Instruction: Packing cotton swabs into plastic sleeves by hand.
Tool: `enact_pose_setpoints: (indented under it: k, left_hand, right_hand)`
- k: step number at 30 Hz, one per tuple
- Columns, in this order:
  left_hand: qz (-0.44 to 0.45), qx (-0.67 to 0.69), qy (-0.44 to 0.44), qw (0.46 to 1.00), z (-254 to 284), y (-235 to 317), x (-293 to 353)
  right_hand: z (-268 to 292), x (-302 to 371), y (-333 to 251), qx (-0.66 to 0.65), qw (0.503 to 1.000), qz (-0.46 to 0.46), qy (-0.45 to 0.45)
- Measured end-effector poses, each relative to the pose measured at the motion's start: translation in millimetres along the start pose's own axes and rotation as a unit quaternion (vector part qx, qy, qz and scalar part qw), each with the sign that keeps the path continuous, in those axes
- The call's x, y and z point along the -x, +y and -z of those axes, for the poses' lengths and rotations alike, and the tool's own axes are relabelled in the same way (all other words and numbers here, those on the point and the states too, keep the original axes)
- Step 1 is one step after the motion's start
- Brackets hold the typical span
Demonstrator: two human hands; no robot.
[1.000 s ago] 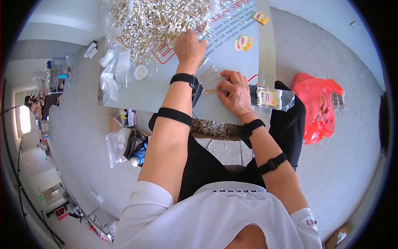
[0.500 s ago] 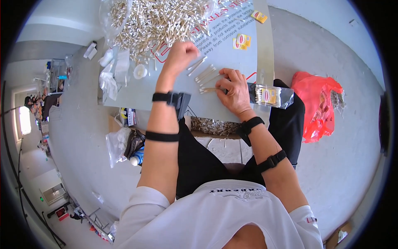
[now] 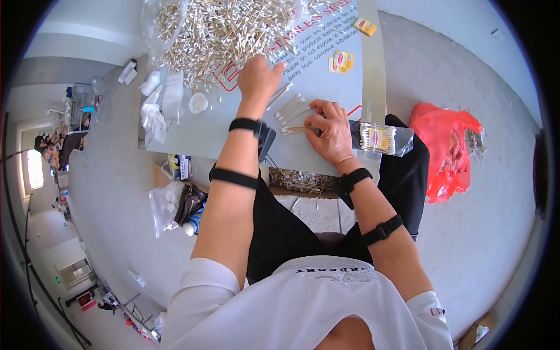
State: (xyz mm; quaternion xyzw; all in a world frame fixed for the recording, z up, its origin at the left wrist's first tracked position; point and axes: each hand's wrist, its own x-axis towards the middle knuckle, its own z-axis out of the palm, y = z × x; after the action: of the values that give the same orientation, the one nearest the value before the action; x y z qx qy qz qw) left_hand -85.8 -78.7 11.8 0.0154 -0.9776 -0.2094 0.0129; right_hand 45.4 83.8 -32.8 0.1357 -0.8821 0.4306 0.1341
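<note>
A large heap of cotton swabs (image 3: 221, 38) with pale sticks covers the far left of the table. My left hand (image 3: 259, 80) is at the heap's near right edge, thumb apart, its other fingers bent down out of sight. Between my hands lie small rows of cotton swabs (image 3: 290, 107) on the tabletop. My right hand (image 3: 331, 133) rests low over the table with thumb and fingers closed around a few swabs, whose tips stick out to the left. Beside its wrist lies a clear packet of swabs (image 3: 378, 137) with a yellow label card.
Yellow label cards (image 3: 340, 62) lie on the table (image 3: 245, 128) at the right. A small white round tub (image 3: 198, 103) and crumpled white plastic sit at the left. A red plastic bag (image 3: 446, 151) stands on the floor to the right. Below the table edge is a box of swabs (image 3: 300, 178).
My left hand has moved slightly right and turned, its thumb now pointing out to the right at the heap's edge. My right hand stays nearly in place with the swabs.
</note>
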Motion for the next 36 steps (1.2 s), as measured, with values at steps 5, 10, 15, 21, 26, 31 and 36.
enact_pose_setpoints:
  k: [5,10,15,21,26,31,36]
  left_hand:
    - [0.047,-0.096,0.027,0.994,-7,1,-24]
    - [0.107,-0.046,-0.051,0.992,8,-31,-26]
    - [0.054,-0.052,-0.112,0.991,11,-44,-1]
    - [-0.081,0.036,0.004,0.996,-7,-58,20]
    - [-0.107,0.028,0.004,0.994,-21,-44,41]
    - [-0.058,0.077,0.056,0.994,-28,-30,55]
    - [-0.006,0.032,0.120,0.992,-26,-25,41]
  right_hand:
    - [0,0,-3,-0.013,1.000,0.003,0.002]
    - [0,-2,-4,-0.012,1.000,0.007,0.003]
    - [0,0,2,-0.003,1.000,0.007,0.009]
    - [-2,-1,-1,0.001,1.000,0.013,0.009]
    - [-2,0,1,0.003,1.000,0.012,0.013]
    - [0,1,3,0.014,1.000,0.008,0.005]
    - [-2,0,0,0.010,1.000,0.008,0.001]
